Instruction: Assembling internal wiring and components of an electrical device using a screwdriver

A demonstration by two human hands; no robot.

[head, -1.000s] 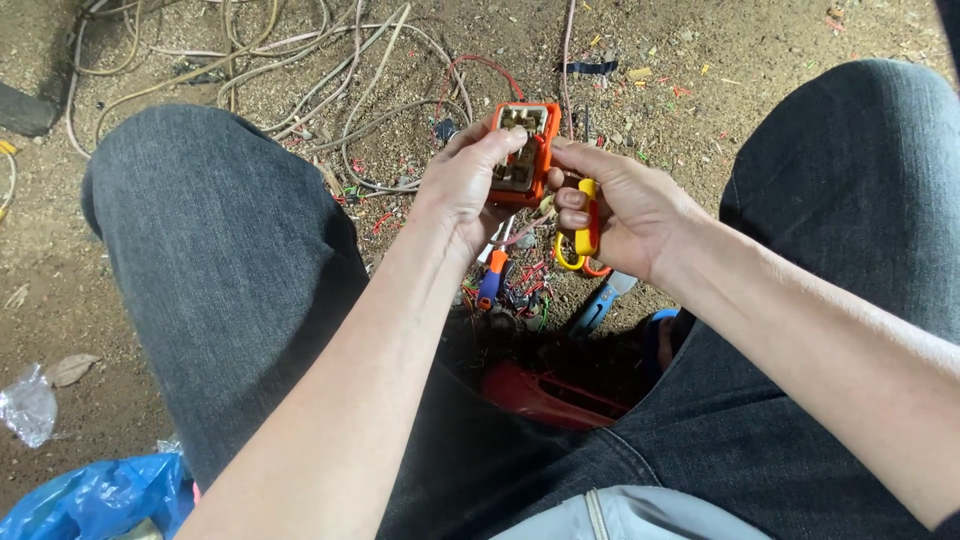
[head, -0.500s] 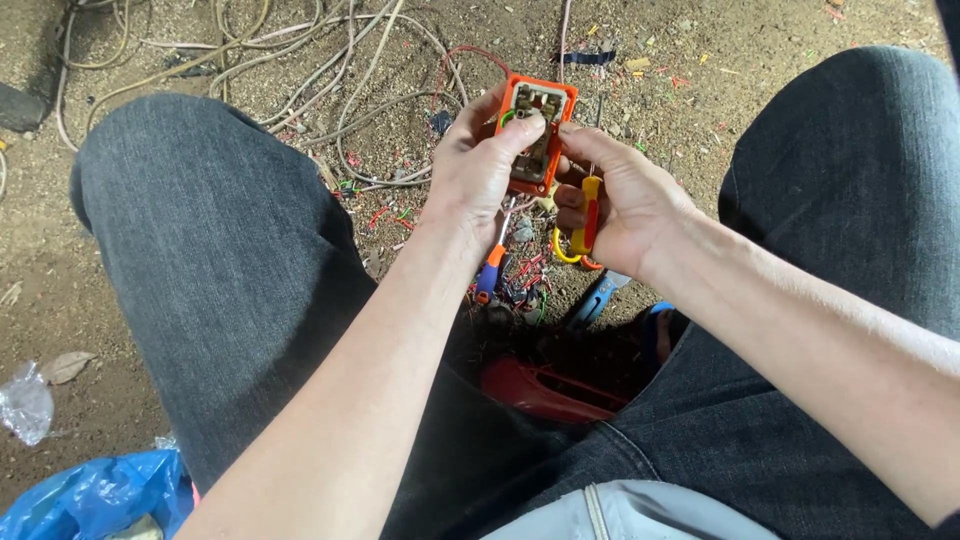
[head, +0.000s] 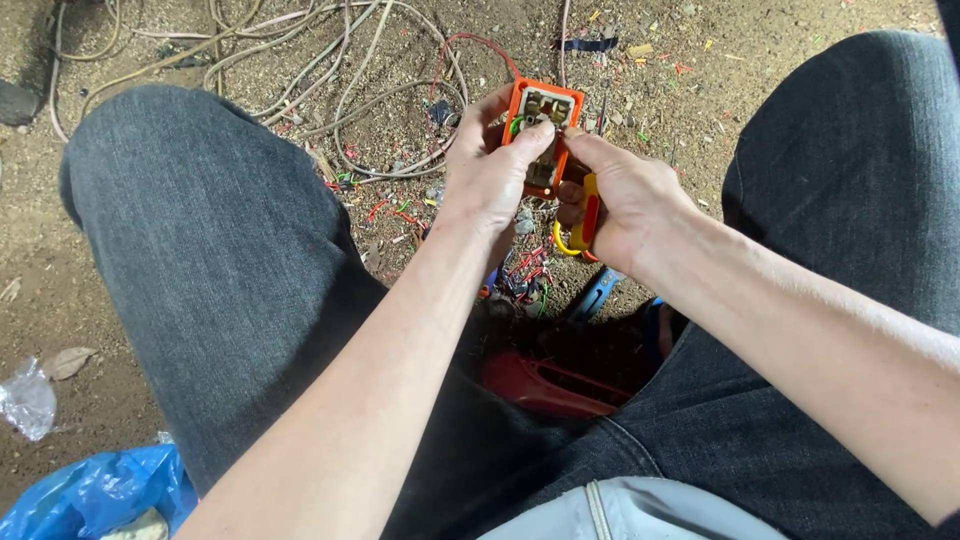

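Both hands clamp an orange socket housing above the knees.
Left hand steadies it, thumb pressing inside; right hand also grips what looks like a yellow-handled tool, kept ready.

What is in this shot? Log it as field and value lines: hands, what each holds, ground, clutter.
left hand: grips the orange plug body, thumb across its open face
right hand: steadies the plug, also holds a yellow-and-red handled tool
ground: bare dirt with tangled wires and wire scraps
clutter: red tool between the legs, blue plastic bag lower left
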